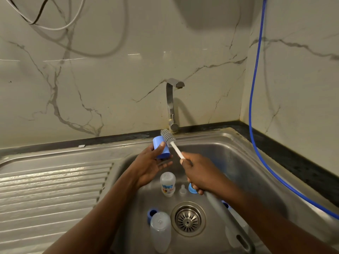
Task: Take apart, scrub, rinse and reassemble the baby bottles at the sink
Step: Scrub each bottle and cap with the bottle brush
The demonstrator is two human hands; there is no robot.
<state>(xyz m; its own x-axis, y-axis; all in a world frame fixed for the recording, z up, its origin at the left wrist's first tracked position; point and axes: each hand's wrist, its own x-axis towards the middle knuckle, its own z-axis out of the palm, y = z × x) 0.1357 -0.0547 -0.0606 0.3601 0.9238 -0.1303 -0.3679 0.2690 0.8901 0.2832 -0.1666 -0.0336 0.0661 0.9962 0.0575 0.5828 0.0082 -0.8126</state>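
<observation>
Over the basin my left hand [149, 162] holds a blue bottle cap [161, 147], thumb on its side. My right hand [199, 173] grips the white and grey handle of a bottle brush [167, 137]; its grey bristle head lies just right of the cap's far end. On the sink floor lie a clear bottle with a printed label [167, 184], a second clear bottle [160, 230] near the front, a clear teat [182, 190], a blue ring [192, 188] partly behind my right hand, and another blue ring [151, 214].
The steel sink [238, 154] has a drain strainer [188, 219] at its middle and a ribbed draining board [51, 187] on the left. A steel tap [172, 103] stands at the back, with no water running. A blue hose [256, 88] hangs down the right wall.
</observation>
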